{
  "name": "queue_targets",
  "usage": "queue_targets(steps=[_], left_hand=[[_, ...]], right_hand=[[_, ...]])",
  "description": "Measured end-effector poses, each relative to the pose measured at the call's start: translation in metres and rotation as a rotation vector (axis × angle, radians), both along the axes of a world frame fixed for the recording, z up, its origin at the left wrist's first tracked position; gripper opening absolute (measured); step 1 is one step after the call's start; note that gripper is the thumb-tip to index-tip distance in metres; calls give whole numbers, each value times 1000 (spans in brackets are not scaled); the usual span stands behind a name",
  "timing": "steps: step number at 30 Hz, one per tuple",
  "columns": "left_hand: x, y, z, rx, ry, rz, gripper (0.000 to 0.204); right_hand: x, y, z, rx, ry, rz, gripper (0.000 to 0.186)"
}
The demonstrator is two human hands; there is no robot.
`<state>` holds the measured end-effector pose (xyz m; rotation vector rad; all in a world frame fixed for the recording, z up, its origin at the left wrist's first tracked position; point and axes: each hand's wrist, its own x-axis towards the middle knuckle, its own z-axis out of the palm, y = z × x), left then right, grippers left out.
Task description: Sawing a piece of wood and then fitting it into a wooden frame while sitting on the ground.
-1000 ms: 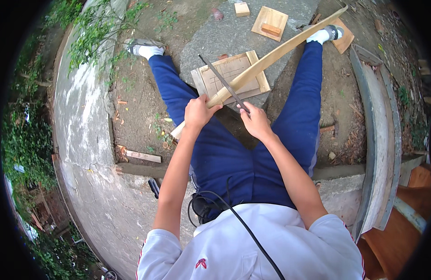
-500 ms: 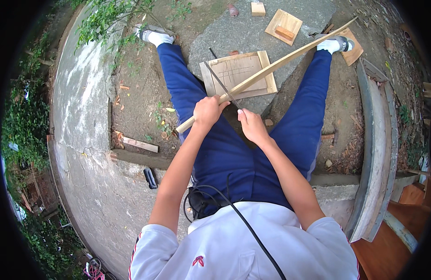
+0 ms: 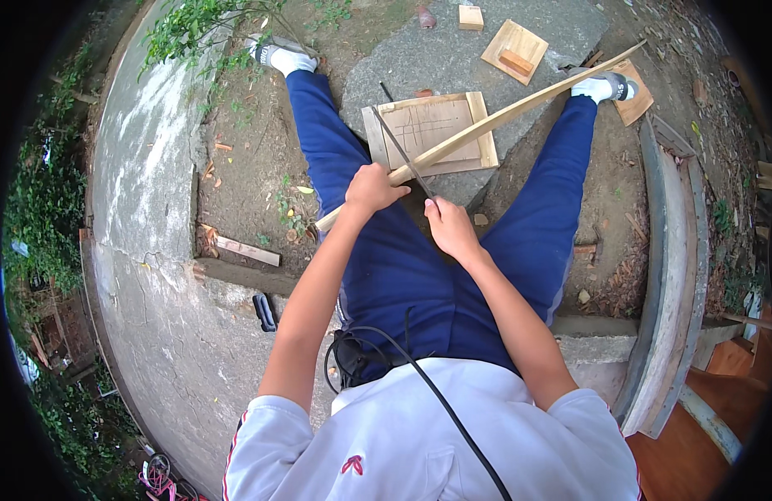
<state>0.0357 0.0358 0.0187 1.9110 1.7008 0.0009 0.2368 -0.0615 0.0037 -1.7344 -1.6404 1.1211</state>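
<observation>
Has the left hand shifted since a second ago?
No: left hand grips the stick at the same spot, just off the wooden board's near corner.

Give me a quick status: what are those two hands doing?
Left hand grips long wooden strip. Right hand holds thin dark blade across it. Wooden board beneath.

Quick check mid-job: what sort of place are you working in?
Likely an outdoor yard: bare dirt ground, a curved concrete ledge, green plants, and a flat grey stone slab serving as a workbench.
</observation>
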Motion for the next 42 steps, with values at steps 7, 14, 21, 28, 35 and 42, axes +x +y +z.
queue_targets(steps=[7,14,21,28,35,42], left_hand=[[-3,6,-14,-70,19,21,49],[3,15,5,-276,61,76,46],[4,17,9,-253,54,69,34],[-1,26,5,-357,4,75,34],[4,17,-6,54,124,36,40],[5,28,-6,-205,57,100,40]], right_hand=[[0,-6,6,-9,-77,-14,41],[-1,-10,7,-2,-98,23,39],[-1,-12,1,-6,-96,24,38],[-1,-20,2,-18,-130,17,39],[-11,-8,2,1,-170,16,45],[-15,-4,8,-120,-209,25,46]])
